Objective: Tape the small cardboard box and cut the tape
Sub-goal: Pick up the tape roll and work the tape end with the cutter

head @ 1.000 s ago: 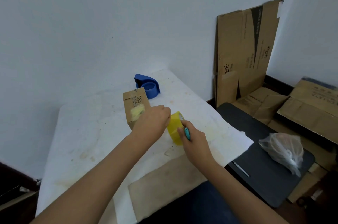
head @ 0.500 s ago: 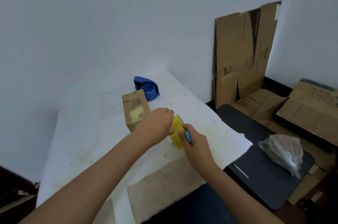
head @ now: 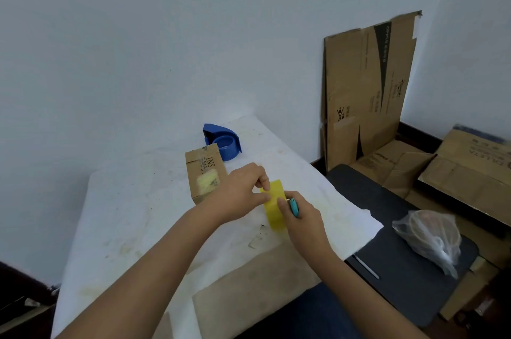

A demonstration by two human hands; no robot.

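One small cardboard box (head: 206, 172) stands on the white tabletop (head: 132, 217), toward its far side, with printed letters "INS" on the upper face and a yellowish patch of tape on the face turned to the camera. Just right of and nearer than the box, a yellow tape roll (head: 275, 207) stands on edge on the tabletop.

Left hand (head: 240, 195): grip pinched on the tape's loose end at the top of the roll, thumb and forefinger together; the back of the hand overlaps the box's near right corner in view, contact there cannot be told.

Right hand (head: 302, 221): grip clenched around the roll's right side, forefinger laid on the yellow band. A teal tool (head: 294, 207) is held in the same hand, lying between the fingers and the roll; its type cannot be told.

Behind the box, near the wall, sits a blue tape dispenser (head: 222, 142), close to the box's far end but apart from it.

Small clear scraps lie on the tabletop near the roll's base. A brown sheet (head: 249, 291) covers the tabletop's near edge.

To the right, a black surface (head: 401, 264) carries a clear plastic bag (head: 431, 239) and a thin white stick. Flattened cardboard (head: 367, 89) leans against the wall beyond, with more pieces on the floor.
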